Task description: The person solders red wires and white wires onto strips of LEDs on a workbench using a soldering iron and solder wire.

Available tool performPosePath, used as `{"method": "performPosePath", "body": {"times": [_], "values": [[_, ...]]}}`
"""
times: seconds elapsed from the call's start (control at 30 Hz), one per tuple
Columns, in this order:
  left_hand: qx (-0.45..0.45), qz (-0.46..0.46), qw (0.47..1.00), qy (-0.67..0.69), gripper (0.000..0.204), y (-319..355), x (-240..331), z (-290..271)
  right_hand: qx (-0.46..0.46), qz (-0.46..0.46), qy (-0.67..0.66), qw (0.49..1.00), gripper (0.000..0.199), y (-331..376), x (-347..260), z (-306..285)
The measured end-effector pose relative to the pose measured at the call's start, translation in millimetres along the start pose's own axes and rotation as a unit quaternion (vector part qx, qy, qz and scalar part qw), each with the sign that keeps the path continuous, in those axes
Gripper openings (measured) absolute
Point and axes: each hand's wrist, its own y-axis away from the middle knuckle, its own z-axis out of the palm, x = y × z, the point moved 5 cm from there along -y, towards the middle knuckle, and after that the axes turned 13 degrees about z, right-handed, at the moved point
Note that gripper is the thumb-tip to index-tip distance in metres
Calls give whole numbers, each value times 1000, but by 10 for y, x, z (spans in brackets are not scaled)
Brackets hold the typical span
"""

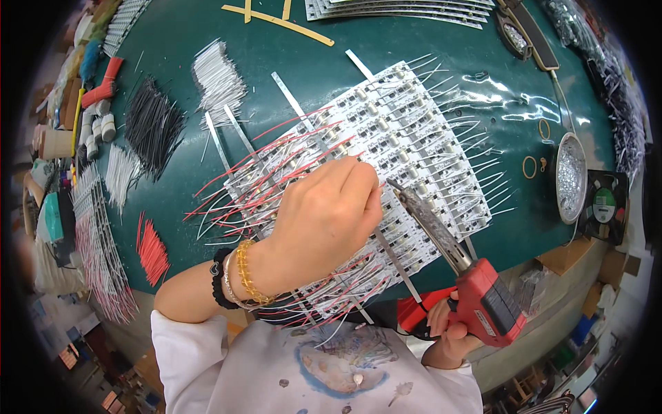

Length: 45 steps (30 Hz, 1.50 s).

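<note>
Covering the workbench, a dark green mat (289,69) bears white circuit strips (407,138) bristling with red and white wires at centre. Left hand (324,221) presses there, fingers curled, perhaps pinching a wire. Right hand (448,331) grips a red soldering gun (476,290), near right.

Open green mat (289,55) at 12 o'clock; black wires (152,127) crowd 10, tin dish (571,177) blocks 3.

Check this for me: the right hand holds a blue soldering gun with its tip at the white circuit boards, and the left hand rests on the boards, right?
Not quite: the soldering gun in the right hand is red, not blue, as the head view shows. Its tip does reach the white circuit boards, where the left hand rests.
</note>
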Motion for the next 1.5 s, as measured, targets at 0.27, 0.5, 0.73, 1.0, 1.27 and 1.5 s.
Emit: {"method": "performPosePath", "body": {"times": [0.27,0.5,0.73,1.0,1.27,1.5], "values": [[22,29,997,-63,19,-13,45,21,76,-65,167,981,62,-124,-155,-21],[18,23,998,-58,19,-29,44,43,23,-94,20,995,65,-217,-357,210],[15,11,998,-57,17,-42,41,37,80,-46,-32,995,64,-180,-160,98],[20,0,998,-64,17,-59,28,25,53,-99,7,994,67,-146,-187,29],[24,12,998,-59,16,-25,29,6,49,-123,25,991,69,-217,-413,239],[35,73,988,-135,13,173,203,-567,37,-168,-32,985,63,-234,-392,112]]}}
